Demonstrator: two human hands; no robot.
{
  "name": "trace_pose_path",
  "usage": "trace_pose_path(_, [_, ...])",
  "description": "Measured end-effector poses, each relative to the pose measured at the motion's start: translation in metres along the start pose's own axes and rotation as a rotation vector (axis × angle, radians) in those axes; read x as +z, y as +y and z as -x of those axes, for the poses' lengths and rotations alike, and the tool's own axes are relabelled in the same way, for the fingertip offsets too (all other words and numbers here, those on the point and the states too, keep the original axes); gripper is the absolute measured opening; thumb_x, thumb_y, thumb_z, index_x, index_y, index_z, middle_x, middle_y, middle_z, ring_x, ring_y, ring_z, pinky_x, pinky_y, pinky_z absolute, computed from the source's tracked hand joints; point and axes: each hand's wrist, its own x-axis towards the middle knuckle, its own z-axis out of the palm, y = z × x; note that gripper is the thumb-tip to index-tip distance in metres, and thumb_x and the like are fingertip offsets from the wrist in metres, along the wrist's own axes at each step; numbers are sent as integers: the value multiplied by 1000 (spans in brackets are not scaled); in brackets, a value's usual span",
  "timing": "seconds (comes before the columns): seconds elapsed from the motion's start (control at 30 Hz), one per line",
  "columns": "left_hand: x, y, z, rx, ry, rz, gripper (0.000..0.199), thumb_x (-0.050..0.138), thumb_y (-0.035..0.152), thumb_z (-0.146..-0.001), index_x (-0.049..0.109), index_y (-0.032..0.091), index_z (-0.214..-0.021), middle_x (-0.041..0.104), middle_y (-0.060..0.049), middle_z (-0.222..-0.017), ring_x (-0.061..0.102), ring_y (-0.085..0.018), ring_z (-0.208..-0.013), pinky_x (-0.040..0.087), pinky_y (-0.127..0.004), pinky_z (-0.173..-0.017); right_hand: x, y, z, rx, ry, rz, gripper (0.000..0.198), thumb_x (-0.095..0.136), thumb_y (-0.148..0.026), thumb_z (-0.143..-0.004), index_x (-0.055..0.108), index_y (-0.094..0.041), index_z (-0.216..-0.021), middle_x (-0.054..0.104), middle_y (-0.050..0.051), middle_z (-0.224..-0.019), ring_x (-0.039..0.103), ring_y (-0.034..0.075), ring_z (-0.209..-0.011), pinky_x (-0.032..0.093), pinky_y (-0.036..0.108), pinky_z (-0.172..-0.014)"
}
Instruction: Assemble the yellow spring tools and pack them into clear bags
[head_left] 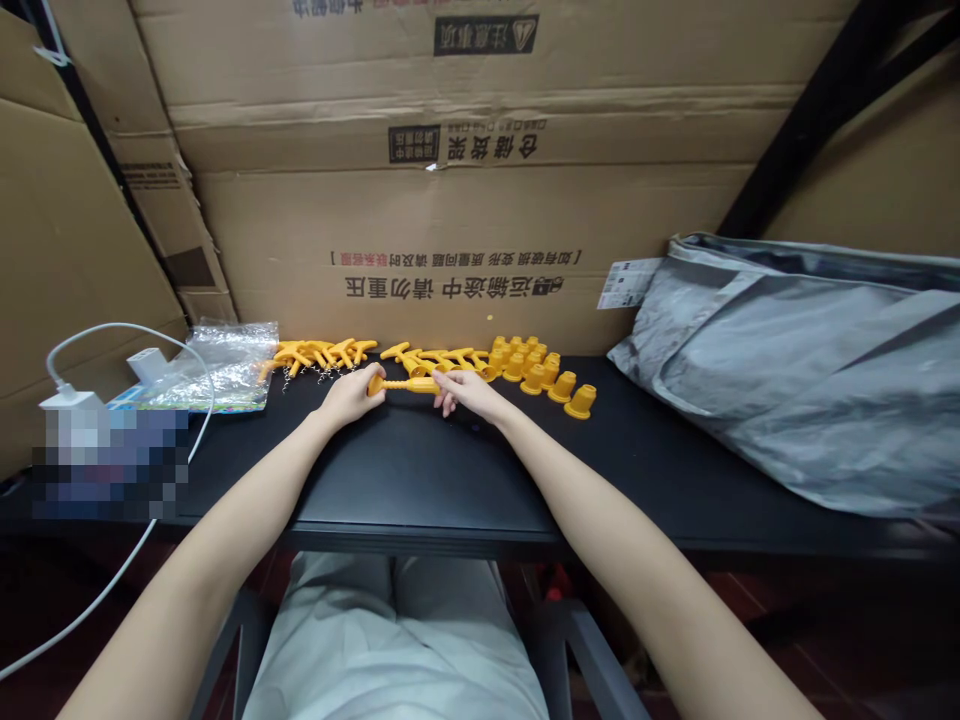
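Observation:
Between my two hands, just above the black table (420,490), is a yellow plastic piece (411,384) with a ribbed narrow neck and a wider body. My left hand (354,396) is closed round its left end. The fingers of my right hand (466,392) pinch its right end. Behind my left hand lies a pile of yellow handle-like parts (319,353), with small metal spirals (326,376) beside it. More yellow branched parts (442,358) lie behind my right hand. Several yellow cup-shaped pieces (533,378) stand in rows to its right.
A large grey bag (795,370) rests at the right. On the left are clear plastic packaging (214,375), a white charger (73,420) and its white cable (202,430). A cardboard wall (465,215) stands behind the table. The table's front edge (420,538) is near my lap.

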Motion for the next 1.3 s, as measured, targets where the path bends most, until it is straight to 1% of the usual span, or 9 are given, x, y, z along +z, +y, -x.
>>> trace_pose_path(0.1, [-1, 5, 0, -4, 16, -5, 23, 53, 28, -80, 55, 24, -102, 66, -1, -86, 63, -18, -81, 44, -26, -72, 4, -6, 1, 124, 34, -13, 65, 30, -69, -87, 56, -16, -59, 51, 2, -39, 40, 7, -30, 31, 19, -34])
trace_pose_path(0.2, [0, 7, -1, -18, 8, -14, 23, 54, 28, -80, 55, 23, -103, 67, -1, -85, 64, -18, -79, 45, -26, -70, 6, -11, 3, 192, 73, -1, 71, 22, -70, -88, 60, -16, -63, 47, 0, -34, 33, 6, -27, 26, 19, -30])
trace_pose_path(0.3, [3, 5, -3, -38, 6, -19, 24, 54, 29, -80, 55, 23, -103, 67, -2, -84, 64, -19, -78, 44, -26, -69, 3, -13, 5, 216, 48, -42, 60, 31, -65, -90, 63, -14, -86, 60, 3, -49, 41, 7, -30, 28, 19, -29])
trace_pose_path(0.43, [5, 1, -3, -61, 2, -34, 24, 54, 28, -80, 55, 23, -103, 67, -1, -85, 64, -18, -78, 44, -26, -69, -3, -9, 6, 130, -52, -124, 44, 64, -42, -83, 48, -19, -117, 71, 5, -86, 59, 9, -46, 40, 17, -34])
trace_pose_path(0.63, [3, 4, -1, -58, 32, -31, 23, 56, 26, -79, 56, 23, -102, 67, -1, -87, 64, -17, -79, 45, -26, -71, -3, -1, 2, 72, -34, -74, 30, 60, -41, -86, 53, -14, -99, 67, 2, -64, 47, 6, -33, 32, 16, -30])
trace_pose_path(0.8, [2, 7, -1, -26, 59, -9, 25, 58, 27, -78, 55, 22, -102, 67, -1, -88, 64, -17, -80, 45, -25, -71, -1, -5, 2, 113, 6, -87, 42, 49, -56, -88, 54, -15, -81, 59, -1, -47, 38, 5, -27, 25, 16, -28])
trace_pose_path(0.93, [3, 4, -2, -14, 52, -2, 27, 60, 32, -78, 55, 22, -102, 66, -1, -87, 63, -17, -78, 44, -25, -69, 2, -9, 4, 172, 31, -97, 46, 46, -60, -88, 56, -15, -82, 57, -2, -45, 36, 4, -26, 24, 15, -27])
trace_pose_path(1.2, [5, 0, -3, -38, 43, -2, 28, 60, 36, -79, 55, 23, -102, 64, 0, -81, 61, -16, -74, 43, -25, -66, 0, -6, 4, 110, 39, -156, 51, 68, -36, -81, 49, -18, -124, 71, 7, -91, 60, 9, -46, 45, 18, -34])
trace_pose_path(1.3, [5, 0, -3, -40, 47, 1, 29, 61, 38, -79, 55, 22, -102, 63, 0, -79, 60, -16, -72, 42, -25, -65, -1, 1, 1, 63, 62, -156, 49, 70, -30, -80, 51, -16, -122, 71, 6, -87, 57, 8, -43, 45, 18, -35])
